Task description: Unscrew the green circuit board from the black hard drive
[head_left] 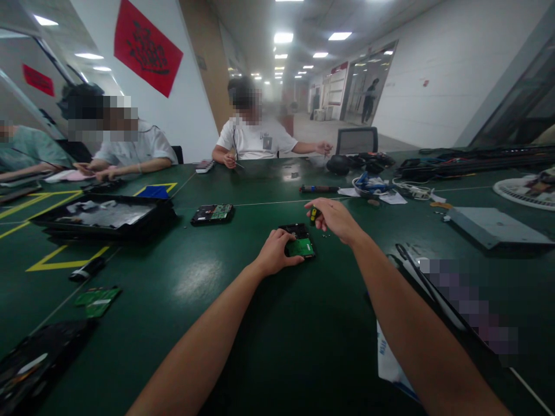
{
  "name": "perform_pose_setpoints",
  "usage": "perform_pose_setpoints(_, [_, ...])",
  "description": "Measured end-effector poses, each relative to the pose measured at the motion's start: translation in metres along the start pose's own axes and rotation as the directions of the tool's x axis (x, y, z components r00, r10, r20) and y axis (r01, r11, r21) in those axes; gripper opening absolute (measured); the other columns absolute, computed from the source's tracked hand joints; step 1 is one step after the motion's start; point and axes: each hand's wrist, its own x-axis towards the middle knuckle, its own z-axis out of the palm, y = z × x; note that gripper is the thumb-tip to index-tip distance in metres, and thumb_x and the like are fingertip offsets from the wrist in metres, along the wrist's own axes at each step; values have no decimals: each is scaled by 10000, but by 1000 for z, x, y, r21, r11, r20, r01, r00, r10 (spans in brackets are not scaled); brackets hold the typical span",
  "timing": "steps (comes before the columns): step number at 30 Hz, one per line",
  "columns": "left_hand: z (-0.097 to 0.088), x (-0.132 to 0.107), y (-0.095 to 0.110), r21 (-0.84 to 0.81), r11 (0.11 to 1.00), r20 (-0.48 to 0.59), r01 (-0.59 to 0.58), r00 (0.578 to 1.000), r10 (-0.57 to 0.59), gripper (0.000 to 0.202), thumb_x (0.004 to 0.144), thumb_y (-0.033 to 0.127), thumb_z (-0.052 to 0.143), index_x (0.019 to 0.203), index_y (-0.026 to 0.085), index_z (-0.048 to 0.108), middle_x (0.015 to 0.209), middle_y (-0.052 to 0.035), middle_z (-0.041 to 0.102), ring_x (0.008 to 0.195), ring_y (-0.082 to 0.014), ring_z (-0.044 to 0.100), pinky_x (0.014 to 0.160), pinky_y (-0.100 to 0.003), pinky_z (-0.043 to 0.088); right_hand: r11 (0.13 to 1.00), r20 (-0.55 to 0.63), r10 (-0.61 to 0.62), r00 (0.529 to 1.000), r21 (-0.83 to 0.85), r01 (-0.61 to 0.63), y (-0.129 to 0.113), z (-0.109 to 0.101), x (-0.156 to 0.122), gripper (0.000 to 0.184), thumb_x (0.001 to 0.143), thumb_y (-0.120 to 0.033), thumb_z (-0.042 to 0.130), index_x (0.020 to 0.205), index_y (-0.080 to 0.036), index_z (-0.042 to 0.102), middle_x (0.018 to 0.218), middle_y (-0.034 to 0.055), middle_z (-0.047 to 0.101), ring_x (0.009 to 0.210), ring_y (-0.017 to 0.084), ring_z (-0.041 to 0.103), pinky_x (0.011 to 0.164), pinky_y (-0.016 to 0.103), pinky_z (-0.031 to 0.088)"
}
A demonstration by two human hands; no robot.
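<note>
As it lies at frame centre, hard drive (300, 247): pinned on the worktop (208, 277) by the left hand (275, 254), fingers spread flat.
Right hand (336, 218): fingers closed round a small screwdriver (314, 215) just above.
Care: screwdriver best kept upright.

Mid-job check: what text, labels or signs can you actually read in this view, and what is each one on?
Nothing reads clearly.
Red wall hanging: black brush characters, not legible.
White sheet under the right arm: blue print, blurred.
Green board of the drive in the left hand: too small.
Tool in the right hand: no marking legible.
</note>
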Motion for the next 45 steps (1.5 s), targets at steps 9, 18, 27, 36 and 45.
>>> perform_pose_setpoints(9, [4, 0, -3, 3, 1000, -18, -7, 1000, 7, 637, 689, 542, 824, 1199, 212, 633, 1163, -102, 565, 1113, -309, 514, 952, -461, 488, 1000, -60, 28, 998, 6, -27, 2, 3, 1, 265, 930, -425, 517, 941, -206, 668, 898, 59, 735, 510, 116, 617, 413, 236, 405])
perform_pose_setpoints(18, [3, 1, -3, 5, 1000, -8, -7, 1000, 7, 654, 697, 563, 811, 1217, 212, 626, 1169, -110, 563, 1117, -318, 510, 936, -471, 492, 979, -71, -76, 995, -196, 60, -5, 1, -3, 402, 912, -578, 549, 857, -200, 674, 767, 25, 687, 540, 115, 572, 511, 252, 417])
perform_pose_setpoints(27, [2, 1, -2, 6, 1000, -2, 0, 1000, 0, 645, 695, 553, 816, 1215, 220, 630, 1171, -107, 567, 1111, -319, 513, 940, -477, 487, 991, -55, -82, 995, -109, 75, -2, 1, -1, 395, 962, -541, 481, 940, -218, 706, 937, 42, 729, 507, 90, 542, 491, 250, 421])
perform_pose_setpoints(36, [0, 1, -1, 3, 1000, -3, -14, 1000, 14, 645, 697, 548, 819, 1212, 211, 628, 1170, -107, 570, 1117, -319, 511, 952, -472, 481, 977, -87, -95, 992, -201, 76, -4, 0, -2, 347, 924, -525, 551, 907, -218, 710, 732, 9, 658, 593, 135, 565, 527, 255, 412])
perform_pose_setpoints(45, [1, 1, -3, 14, 1000, 5, -6, 1000, 6, 663, 702, 565, 810, 1231, 214, 618, 1180, -109, 563, 1116, -317, 506, 944, -470, 482, 984, -78, -110, 991, -150, 97, -6, 1, -3, 268, 928, -460, 553, 945, -217, 666, 933, 27, 726, 524, 93, 529, 507, 248, 429])
